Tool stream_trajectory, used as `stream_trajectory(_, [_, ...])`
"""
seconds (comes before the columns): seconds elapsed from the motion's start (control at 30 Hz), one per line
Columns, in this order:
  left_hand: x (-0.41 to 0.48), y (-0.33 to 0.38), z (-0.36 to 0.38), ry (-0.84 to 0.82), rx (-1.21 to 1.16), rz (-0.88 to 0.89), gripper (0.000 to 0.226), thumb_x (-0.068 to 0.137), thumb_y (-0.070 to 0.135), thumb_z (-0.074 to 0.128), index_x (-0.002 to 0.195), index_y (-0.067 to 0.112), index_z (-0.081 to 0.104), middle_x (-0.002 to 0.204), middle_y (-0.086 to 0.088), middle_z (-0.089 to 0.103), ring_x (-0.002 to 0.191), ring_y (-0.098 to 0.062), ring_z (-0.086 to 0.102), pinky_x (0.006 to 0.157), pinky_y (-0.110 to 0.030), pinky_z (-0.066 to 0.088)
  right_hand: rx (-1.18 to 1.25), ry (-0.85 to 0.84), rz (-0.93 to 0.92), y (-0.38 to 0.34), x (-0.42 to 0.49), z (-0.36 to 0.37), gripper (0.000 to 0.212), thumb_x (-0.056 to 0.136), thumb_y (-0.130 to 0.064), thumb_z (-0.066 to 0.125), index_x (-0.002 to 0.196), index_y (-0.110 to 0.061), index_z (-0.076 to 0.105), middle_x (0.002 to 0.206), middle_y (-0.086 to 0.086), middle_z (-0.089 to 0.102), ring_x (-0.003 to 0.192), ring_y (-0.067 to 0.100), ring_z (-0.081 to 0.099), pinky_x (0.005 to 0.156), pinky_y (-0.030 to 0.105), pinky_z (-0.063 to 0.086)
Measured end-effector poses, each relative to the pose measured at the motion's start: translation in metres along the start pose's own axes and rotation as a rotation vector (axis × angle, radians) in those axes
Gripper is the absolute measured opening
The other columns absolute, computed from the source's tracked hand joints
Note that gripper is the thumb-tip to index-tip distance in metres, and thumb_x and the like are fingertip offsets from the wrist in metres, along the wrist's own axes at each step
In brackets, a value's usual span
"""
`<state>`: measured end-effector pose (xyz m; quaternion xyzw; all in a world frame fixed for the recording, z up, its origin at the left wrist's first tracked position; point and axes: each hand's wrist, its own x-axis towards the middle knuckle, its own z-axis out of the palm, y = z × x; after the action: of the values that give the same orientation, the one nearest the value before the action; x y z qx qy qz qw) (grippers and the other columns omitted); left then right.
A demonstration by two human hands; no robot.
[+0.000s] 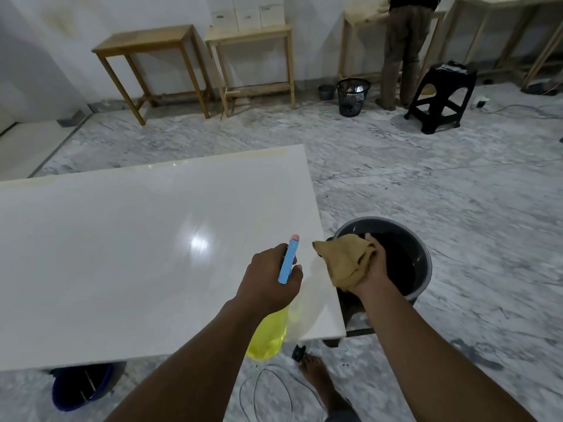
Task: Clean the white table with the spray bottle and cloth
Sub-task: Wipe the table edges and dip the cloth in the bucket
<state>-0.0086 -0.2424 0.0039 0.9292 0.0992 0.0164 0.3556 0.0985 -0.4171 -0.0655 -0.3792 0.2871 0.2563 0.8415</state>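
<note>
White table (122, 254): glossy white top with a bright glare patch near the middle. A faint yellowish band runs along the far edge. It fills the left and centre of the view.

Spray bottle (269, 336): translucent yellow body, light blue head with a pink tip. It is held over the table's near right corner, nozzle aimed across the top.

Left hand (268, 278): fingers wrapped round the bottle neck just below the blue head.

Cloth (344, 260): tan-brown and crumpled, with darker marks in the folds.

Right hand (373, 269): grips the bunched cloth just off the table's right edge, above a grey bucket (425, 263) standing on the marble floor (457, 193). The bucket's inside looks dark.

A blue bucket (79, 388) sits under the table's near edge.
</note>
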Motion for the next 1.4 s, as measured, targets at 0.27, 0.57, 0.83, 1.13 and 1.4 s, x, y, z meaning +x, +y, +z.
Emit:
stream_trajectory(0.27, [0.106,-0.008,-0.013,-0.196,0.107,0.007,0.012,0.095,0.023,0.066,0.094,0.011,0.064,0.084,-0.005,0.070,0.071,-0.022,0.061,0.075,-0.041,0.056,0.180,-0.202,0.168,-0.035,0.057,0.054,0.064,0.095,-0.055,0.044,0.117,0.000,0.069,0.114,0.025,0.071,0.090,0.041,0.073,0.073,0.055,0.060])
stream_trajectory(0.57, [0.239,-0.004,-0.014,-0.223,0.239,-0.085,0.023,0.095,0.029,0.060,0.074,0.022,0.054,0.075,0.001,0.063,0.065,-0.024,0.060,0.059,-0.036,0.049,0.023,-0.244,0.223,-0.096,0.162,0.135,0.050,0.088,-0.047,0.054,0.113,-0.005,0.068,0.108,0.017,0.070,0.088,0.033,0.070,0.076,0.041,0.061])
stream_trajectory(0.83, [0.326,-0.017,-0.017,-0.101,0.133,-0.157,0.017,0.095,0.028,0.063,0.089,0.013,0.057,0.079,-0.005,0.066,0.072,-0.027,0.065,0.068,-0.040,0.056,-0.603,0.105,-0.085,-0.151,0.279,0.206,0.023,0.093,-0.026,0.049,0.077,-0.014,0.059,0.071,0.006,0.057,0.065,0.020,0.052,0.065,0.030,0.043])
stream_trajectory(1.13, [0.384,-0.040,-0.012,0.009,0.099,-0.116,0.019,0.097,0.025,0.065,0.086,0.013,0.056,0.078,-0.008,0.065,0.066,-0.023,0.059,0.065,-0.039,0.054,-1.289,0.021,-0.450,-0.142,0.423,0.245,0.065,0.080,-0.048,0.039,0.140,-0.025,0.041,0.129,0.013,0.058,0.110,0.032,0.061,0.096,0.050,0.052])
stream_trajectory(1.4, [0.396,-0.055,-0.017,0.056,0.050,-0.118,0.013,0.098,0.021,0.064,0.091,0.010,0.062,0.080,-0.010,0.067,0.071,-0.026,0.063,0.063,-0.026,0.048,-1.537,0.063,-0.627,-0.109,0.456,0.242,0.055,0.103,-0.029,0.032,0.157,-0.027,0.020,0.167,0.005,0.007,0.148,0.030,0.027,0.110,0.048,0.034])
